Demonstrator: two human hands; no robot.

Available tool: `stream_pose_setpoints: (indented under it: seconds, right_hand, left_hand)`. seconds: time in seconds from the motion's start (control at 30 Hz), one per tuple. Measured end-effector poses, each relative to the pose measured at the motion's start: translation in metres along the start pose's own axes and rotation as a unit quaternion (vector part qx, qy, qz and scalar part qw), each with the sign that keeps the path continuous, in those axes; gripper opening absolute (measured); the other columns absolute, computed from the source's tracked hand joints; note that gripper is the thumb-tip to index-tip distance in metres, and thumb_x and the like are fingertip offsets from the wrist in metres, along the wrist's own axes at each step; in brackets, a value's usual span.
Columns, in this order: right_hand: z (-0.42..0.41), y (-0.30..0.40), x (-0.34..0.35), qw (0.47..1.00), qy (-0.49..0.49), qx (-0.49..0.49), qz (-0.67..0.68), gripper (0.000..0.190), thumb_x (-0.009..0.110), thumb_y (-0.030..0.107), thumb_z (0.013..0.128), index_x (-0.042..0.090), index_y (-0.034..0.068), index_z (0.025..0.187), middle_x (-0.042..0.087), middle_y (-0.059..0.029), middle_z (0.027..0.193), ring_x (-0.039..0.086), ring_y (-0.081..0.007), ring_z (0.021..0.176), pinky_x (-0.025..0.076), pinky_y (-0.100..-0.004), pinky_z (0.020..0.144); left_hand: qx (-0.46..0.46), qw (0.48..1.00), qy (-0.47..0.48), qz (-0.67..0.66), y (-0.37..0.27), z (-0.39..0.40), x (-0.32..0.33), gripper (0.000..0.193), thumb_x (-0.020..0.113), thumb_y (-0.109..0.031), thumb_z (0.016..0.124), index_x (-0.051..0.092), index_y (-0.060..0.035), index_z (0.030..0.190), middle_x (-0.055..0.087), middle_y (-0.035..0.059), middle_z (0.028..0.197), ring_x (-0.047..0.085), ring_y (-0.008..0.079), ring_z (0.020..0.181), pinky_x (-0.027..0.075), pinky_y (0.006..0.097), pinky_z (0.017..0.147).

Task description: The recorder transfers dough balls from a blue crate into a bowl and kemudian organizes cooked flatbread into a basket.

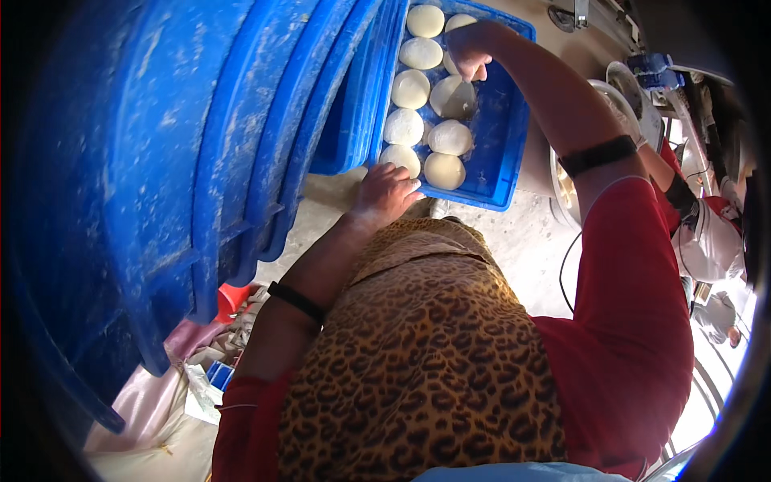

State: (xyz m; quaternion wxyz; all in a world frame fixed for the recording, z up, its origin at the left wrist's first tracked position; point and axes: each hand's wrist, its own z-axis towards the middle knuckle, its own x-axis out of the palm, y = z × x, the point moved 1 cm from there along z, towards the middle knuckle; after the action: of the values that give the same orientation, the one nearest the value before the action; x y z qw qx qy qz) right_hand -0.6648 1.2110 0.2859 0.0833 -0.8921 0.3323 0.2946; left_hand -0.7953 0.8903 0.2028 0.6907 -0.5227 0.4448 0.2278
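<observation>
Round, floured dough balls [411,89] lie in two columns in a blue plastic tray [503,138]. My left hand [388,194] is at the tray's near left corner, with its fingers over the rim beside the nearest dough ball [400,160] and its thumb outside. Over the far part of the second column, my right hand [470,51] reaches down with bent fingers. It partly covers two dough balls there, and whether it holds one is hidden. Just nearer to me, a half-shaded dough ball [453,97] rests on the tray floor.
Large blue plastic crates [162,150] stand stacked on my left. On the right are round bowls [566,187] and another person's arm [659,165]. A dark cable [563,277] runs by the pale floor [512,241]. Bags and cloth [162,410] lie at the lower left.
</observation>
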Motion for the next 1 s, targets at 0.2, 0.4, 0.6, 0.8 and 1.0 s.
stream_pose_setpoints:
  seconds: [0.2,0.4,0.6,0.8,1.0]
  right_hand:
    - [0.017,-0.028,0.036,0.970,0.112,0.046,0.212,0.021,0.075,0.015,0.078,0.077,0.004,0.096,0.077,-0.0153,0.097,0.047,-0.0088,0.048,0.037,-0.0277,0.040]
    - [-0.019,0.005,0.116,0.920,0.150,-0.078,0.353,0.027,0.079,0.022,0.082,0.077,0.011,0.107,0.074,-0.0096,0.088,0.042,-0.0058,0.048,0.035,-0.0264,0.042]
    - [-0.134,-0.042,0.181,0.818,-0.018,-0.098,0.566,0.030,0.076,0.017,0.084,0.075,-0.001,0.108,0.069,-0.0077,0.075,0.049,-0.0068,0.053,0.034,-0.0231,0.045]
    - [-0.251,-0.035,0.316,0.452,-0.260,-0.056,0.851,0.020,0.064,0.015,0.097,0.064,-0.004,0.103,0.051,0.0011,0.071,0.040,-0.0032,0.054,0.029,-0.0195,0.047]
    - [-0.273,-0.063,0.375,0.292,-0.504,0.165,0.796,0.031,0.066,0.021,0.097,0.068,0.000,0.120,0.066,-0.0040,0.087,0.046,-0.0044,0.058,0.033,-0.0204,0.049]
  left_hand:
    - [-0.011,1.000,0.014,0.022,-0.004,0.004,-0.001,0.024,0.075,-0.029,0.084,0.076,-0.0120,0.101,0.063,0.0025,0.091,0.059,0.0243,0.091,0.047,0.0406,0.084]
    - [0.005,1.000,0.011,0.023,-0.006,0.005,-0.002,0.023,0.075,-0.026,0.084,0.075,-0.0107,0.100,0.063,0.0037,0.091,0.060,0.0255,0.091,0.048,0.0414,0.082]
    - [0.053,0.999,0.008,0.001,-0.004,0.007,-0.005,0.020,0.074,-0.023,0.084,0.074,-0.0090,0.098,0.064,0.0058,0.090,0.061,0.0294,0.086,0.046,0.0445,0.078]
    - [0.016,0.998,0.050,0.035,-0.009,0.005,-0.006,0.024,0.073,-0.029,0.086,0.076,-0.0105,0.101,0.066,0.0048,0.094,0.061,0.0279,0.092,0.047,0.0439,0.085]
    - [0.025,0.999,0.019,0.041,-0.008,0.003,0.000,0.026,0.073,-0.031,0.086,0.077,-0.0092,0.101,0.068,0.0063,0.095,0.061,0.0287,0.094,0.047,0.0442,0.085]
